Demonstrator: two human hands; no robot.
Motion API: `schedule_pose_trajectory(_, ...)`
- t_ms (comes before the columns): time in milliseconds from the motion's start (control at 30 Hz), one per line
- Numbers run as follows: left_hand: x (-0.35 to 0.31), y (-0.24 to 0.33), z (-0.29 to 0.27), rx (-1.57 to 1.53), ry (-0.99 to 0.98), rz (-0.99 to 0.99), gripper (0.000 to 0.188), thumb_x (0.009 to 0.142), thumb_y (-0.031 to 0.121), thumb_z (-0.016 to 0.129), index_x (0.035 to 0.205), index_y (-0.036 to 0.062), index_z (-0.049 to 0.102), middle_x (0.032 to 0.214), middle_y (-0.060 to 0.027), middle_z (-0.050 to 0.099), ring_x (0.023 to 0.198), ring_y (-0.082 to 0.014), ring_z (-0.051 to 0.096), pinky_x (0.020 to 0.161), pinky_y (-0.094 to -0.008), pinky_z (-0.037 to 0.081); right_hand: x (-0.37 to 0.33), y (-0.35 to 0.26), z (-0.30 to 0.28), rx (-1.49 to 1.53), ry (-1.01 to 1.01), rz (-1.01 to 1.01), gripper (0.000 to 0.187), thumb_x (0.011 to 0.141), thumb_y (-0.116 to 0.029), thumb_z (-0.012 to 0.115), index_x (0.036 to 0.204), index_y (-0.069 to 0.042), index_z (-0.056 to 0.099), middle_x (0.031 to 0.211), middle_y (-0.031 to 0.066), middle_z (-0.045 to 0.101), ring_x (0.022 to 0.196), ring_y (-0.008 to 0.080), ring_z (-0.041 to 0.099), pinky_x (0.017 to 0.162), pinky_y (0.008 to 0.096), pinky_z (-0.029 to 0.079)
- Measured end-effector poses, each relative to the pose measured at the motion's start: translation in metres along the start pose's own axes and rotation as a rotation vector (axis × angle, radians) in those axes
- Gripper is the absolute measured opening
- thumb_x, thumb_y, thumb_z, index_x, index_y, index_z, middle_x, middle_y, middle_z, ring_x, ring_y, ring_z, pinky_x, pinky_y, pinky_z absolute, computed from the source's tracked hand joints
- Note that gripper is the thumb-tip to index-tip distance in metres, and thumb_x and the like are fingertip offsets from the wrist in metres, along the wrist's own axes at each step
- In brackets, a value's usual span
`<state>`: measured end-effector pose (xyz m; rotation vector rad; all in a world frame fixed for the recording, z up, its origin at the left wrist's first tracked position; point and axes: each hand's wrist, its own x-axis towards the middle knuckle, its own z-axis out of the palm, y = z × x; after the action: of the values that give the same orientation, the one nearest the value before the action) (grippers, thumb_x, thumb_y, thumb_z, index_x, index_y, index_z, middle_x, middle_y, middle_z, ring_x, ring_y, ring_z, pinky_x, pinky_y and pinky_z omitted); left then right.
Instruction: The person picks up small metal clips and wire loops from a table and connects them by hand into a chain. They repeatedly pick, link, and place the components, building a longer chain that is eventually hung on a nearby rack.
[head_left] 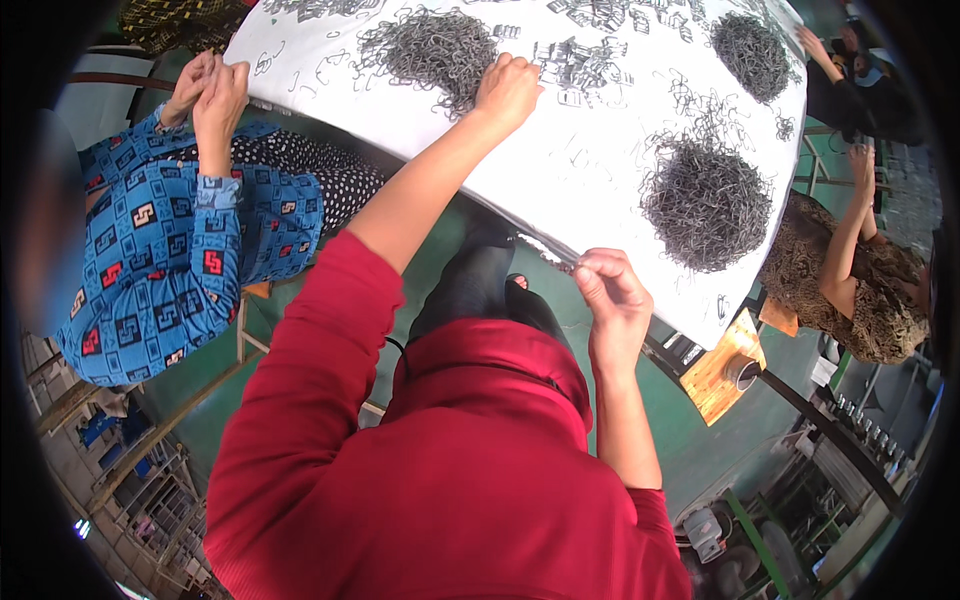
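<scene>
My left hand [510, 92] reaches across the white-covered table [530, 150] to the right edge of a pile of dark bent-wire hooks [435, 50]. Its fingers are curled down and closed; whatever they grip is hidden beneath them. Just right of that hand lie several small flat bundles of the same hooks [590, 68]. Down at the near table edge my right hand [616, 292] pinches a thin grey metal piece [572, 257] between thumb and fingertips. It is too small to make out fully.
A larger hook pile [708, 205] sits at the right, another pile [750, 55] farther back. At left, a person in a patterned blue top [165, 250] works with both hands raised. Other people sit along the right side. A wooden stool [718, 385] stands below the table's right corner.
</scene>
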<state>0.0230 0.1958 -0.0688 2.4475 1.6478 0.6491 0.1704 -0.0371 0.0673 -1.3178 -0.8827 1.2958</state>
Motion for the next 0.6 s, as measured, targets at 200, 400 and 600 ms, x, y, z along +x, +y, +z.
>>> schedule_pose_trajectory(200,0.033,-0.007,0.032,0.116,-0.182,-0.066,0.023,0.078,0.014,0.06,0.097,-0.0008,0.06,0.092,-0.0188,0.062,0.09,-0.0332,0.059,0.079,-0.0426,0.048,0.0,0.002,-0.002,0.031,0.046,0.069,0.004,0.079,0.001,0.064,0.082,0.0,0.063,0.089,0.0052,0.059,0.068,0.0065,0.052,0.057,0.0174,0.04)
schedule_pose_trajectory(400,0.012,0.0,0.001,-0.015,-0.327,-0.184,0.018,0.075,0.011,0.058,0.087,0.0004,0.065,0.079,-0.0209,0.064,0.077,-0.0346,0.063,0.075,-0.0432,0.05,0.007,0.016,-0.006,0.026,0.05,0.064,0.006,0.084,-0.005,0.06,0.088,-0.001,0.062,0.079,0.0057,0.063,0.061,0.0081,0.059,0.045,0.0174,0.04)
schedule_pose_trajectory(600,-0.004,0.005,-0.012,-0.242,-0.293,-0.226,0.023,0.07,0.016,0.068,0.088,0.002,0.067,0.078,-0.0155,0.065,0.076,-0.0286,0.064,0.074,-0.0365,0.05,0.008,0.026,-0.008,0.059,0.032,0.052,0.009,0.085,-0.006,0.059,0.09,0.002,0.06,0.086,0.0106,0.063,0.066,0.0142,0.061,0.051,0.022,0.047)
